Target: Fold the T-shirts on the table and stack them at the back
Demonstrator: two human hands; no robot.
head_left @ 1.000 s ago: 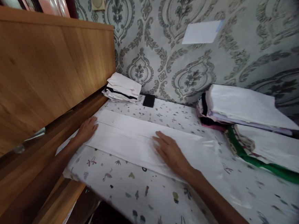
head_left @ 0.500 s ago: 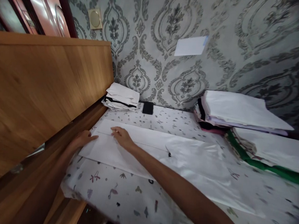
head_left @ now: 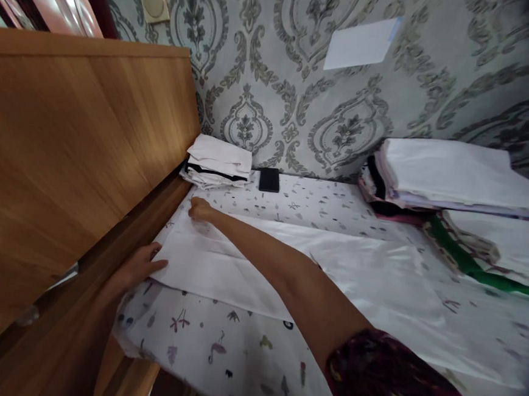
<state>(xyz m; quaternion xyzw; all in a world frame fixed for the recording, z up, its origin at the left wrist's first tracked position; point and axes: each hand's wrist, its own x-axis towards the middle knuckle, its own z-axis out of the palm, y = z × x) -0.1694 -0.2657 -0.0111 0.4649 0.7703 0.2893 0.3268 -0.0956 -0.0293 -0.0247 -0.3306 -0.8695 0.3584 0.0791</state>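
Head view: with right hand (head_left: 200,209) curled at far left corner of white cloth (head_left: 369,270), cannot tell if pinching; left hand (head_left: 142,266) spread at near corner. Lengthwise rightward from both, roughly along far edge of tabletop (head_left: 252,359).

The right forearm (head_left: 286,267) hides part of the white cloth (head_left: 222,274); the nearer right-hand stack (head_left: 517,245) (green-edged) is cut off at right.

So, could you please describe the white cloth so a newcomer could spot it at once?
Start from the wooden panel on the left, then move right to the sheet printed with small motifs. On it, the long white cloth has the left hand and right hand at its panel-side end. Unlike the folded piles beyond it, it lies spread out.
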